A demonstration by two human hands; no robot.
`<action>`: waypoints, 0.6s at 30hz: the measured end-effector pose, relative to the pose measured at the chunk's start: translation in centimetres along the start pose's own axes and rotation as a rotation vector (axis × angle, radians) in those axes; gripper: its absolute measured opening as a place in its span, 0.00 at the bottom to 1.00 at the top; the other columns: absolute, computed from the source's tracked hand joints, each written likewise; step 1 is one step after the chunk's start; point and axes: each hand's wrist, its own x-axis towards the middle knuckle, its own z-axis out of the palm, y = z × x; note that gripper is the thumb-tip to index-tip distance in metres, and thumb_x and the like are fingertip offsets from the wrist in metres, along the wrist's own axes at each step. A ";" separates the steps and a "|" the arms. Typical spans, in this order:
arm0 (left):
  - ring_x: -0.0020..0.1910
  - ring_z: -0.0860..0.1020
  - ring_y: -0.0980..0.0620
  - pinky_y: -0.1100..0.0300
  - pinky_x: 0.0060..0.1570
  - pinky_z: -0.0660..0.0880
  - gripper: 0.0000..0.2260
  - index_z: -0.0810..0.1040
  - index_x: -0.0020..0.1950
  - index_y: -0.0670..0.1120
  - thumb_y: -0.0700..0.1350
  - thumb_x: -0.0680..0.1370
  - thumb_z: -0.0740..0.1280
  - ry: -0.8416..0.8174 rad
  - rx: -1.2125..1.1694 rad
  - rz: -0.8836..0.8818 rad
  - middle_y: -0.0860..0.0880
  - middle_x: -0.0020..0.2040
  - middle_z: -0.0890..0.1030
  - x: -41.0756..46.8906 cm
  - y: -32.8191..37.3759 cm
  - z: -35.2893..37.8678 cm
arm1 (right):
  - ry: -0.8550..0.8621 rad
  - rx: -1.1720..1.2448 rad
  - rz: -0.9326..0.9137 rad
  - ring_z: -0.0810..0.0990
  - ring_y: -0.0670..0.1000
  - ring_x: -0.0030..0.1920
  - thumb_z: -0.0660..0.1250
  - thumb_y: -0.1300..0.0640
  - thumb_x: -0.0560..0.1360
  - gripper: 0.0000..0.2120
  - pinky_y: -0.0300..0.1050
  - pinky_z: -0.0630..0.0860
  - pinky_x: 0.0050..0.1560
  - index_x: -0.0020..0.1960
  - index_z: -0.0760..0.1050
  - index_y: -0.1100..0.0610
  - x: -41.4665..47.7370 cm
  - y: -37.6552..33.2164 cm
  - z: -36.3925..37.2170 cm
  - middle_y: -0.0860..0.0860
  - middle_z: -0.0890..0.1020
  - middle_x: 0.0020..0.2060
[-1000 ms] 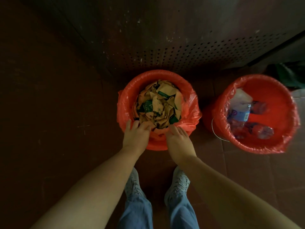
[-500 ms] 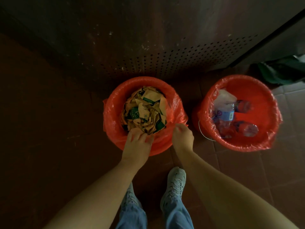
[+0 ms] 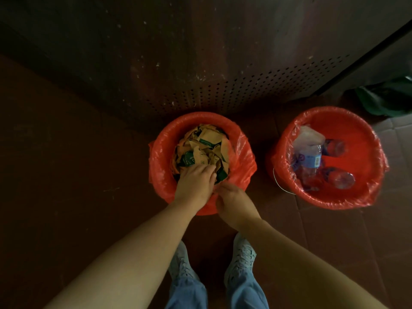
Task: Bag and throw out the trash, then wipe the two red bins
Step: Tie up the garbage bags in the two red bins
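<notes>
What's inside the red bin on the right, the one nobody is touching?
The right red bin, lined with a red plastic bag, holds clear plastic bottles and a crumpled white wrapper. Whatever lies beneath them is covered.

We see 2 red bins standing upright side by side on the floor. The left bin [image 3: 165, 139] wears a red bag [image 3: 245, 168] draped loosely over its rim and is heaped with crumpled brown and green paper [image 3: 206, 147]. The right bin [image 3: 365, 166], also bag-lined, holds clear plastic bottles [image 3: 308, 162] lying flat.
</notes>
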 end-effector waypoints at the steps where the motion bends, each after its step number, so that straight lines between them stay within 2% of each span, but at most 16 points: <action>1: 0.70 0.69 0.49 0.51 0.70 0.66 0.18 0.72 0.74 0.49 0.51 0.85 0.55 0.001 0.011 0.009 0.50 0.68 0.76 0.3 0.3 0.2 | 0.102 0.029 0.114 0.81 0.53 0.51 0.62 0.62 0.77 0.13 0.48 0.78 0.51 0.56 0.83 0.56 -0.1 0.4 -0.2 0.51 0.82 0.53; 3: 0.71 0.69 0.49 0.50 0.71 0.65 0.19 0.71 0.74 0.49 0.52 0.85 0.55 0.004 0.052 0.030 0.50 0.68 0.76 0.3 0.8 0.8 | 0.297 0.095 0.386 0.79 0.52 0.45 0.62 0.58 0.79 0.09 0.43 0.72 0.39 0.50 0.80 0.56 -0.3 1.8 -0.8 0.48 0.78 0.47; 5: 0.71 0.68 0.49 0.48 0.70 0.64 0.20 0.70 0.75 0.50 0.52 0.85 0.54 -0.004 0.109 0.058 0.51 0.68 0.76 0.1 1.0 1.4 | 0.417 0.209 0.667 0.78 0.52 0.45 0.60 0.53 0.81 0.10 0.41 0.69 0.39 0.51 0.78 0.56 0.2 3.6 -1.6 0.49 0.78 0.48; 7: 0.71 0.68 0.49 0.47 0.70 0.64 0.20 0.71 0.75 0.50 0.52 0.85 0.53 -0.006 0.145 0.091 0.52 0.68 0.76 -0.3 1.0 2.1 | 0.380 0.322 0.899 0.80 0.56 0.51 0.59 0.48 0.82 0.16 0.45 0.71 0.47 0.58 0.78 0.58 1.2 5.6 -2.0 0.55 0.80 0.55; 9: 0.72 0.68 0.48 0.47 0.71 0.63 0.20 0.71 0.75 0.49 0.52 0.85 0.54 -0.013 0.184 0.127 0.51 0.69 0.76 -0.5 0.9 2.6 | 0.253 0.414 1.058 0.80 0.59 0.56 0.59 0.44 0.83 0.23 0.45 0.70 0.49 0.63 0.77 0.62 2.3 7.1 -2.2 0.58 0.81 0.57; 11: 0.74 0.67 0.47 0.45 0.72 0.62 0.20 0.70 0.75 0.49 0.51 0.84 0.56 -0.009 0.228 0.151 0.50 0.71 0.75 -0.7 0.7 3.1 | 0.216 0.511 1.121 0.80 0.58 0.51 0.58 0.41 0.83 0.25 0.44 0.70 0.45 0.58 0.78 0.63 3.3 8.2 -2.2 0.57 0.82 0.50; 14: 0.76 0.65 0.46 0.42 0.72 0.60 0.20 0.69 0.77 0.50 0.52 0.85 0.55 -0.022 0.252 0.178 0.49 0.74 0.73 -0.7 0.4 3.5 | 0.340 0.688 1.135 0.79 0.52 0.38 0.63 0.43 0.81 0.20 0.43 0.70 0.35 0.48 0.81 0.60 4.6 8.8 -2.3 0.52 0.80 0.38; 16: 0.77 0.63 0.46 0.41 0.74 0.58 0.21 0.67 0.78 0.52 0.53 0.85 0.54 -0.046 0.270 0.199 0.50 0.75 0.71 -0.7 0.4 3.6 | 0.396 0.791 1.146 0.81 0.53 0.39 0.68 0.51 0.79 0.11 0.46 0.79 0.39 0.47 0.83 0.57 5.3 8.7 -2.3 0.52 0.82 0.37; 18: 0.78 0.61 0.47 0.42 0.75 0.56 0.21 0.65 0.79 0.52 0.53 0.85 0.53 -0.066 0.282 0.198 0.50 0.76 0.69 -0.8 0.3 3.6 | 0.406 0.843 1.161 0.83 0.55 0.43 0.68 0.57 0.77 0.07 0.51 0.82 0.48 0.51 0.83 0.58 5.8 8.4 -2.6 0.54 0.84 0.41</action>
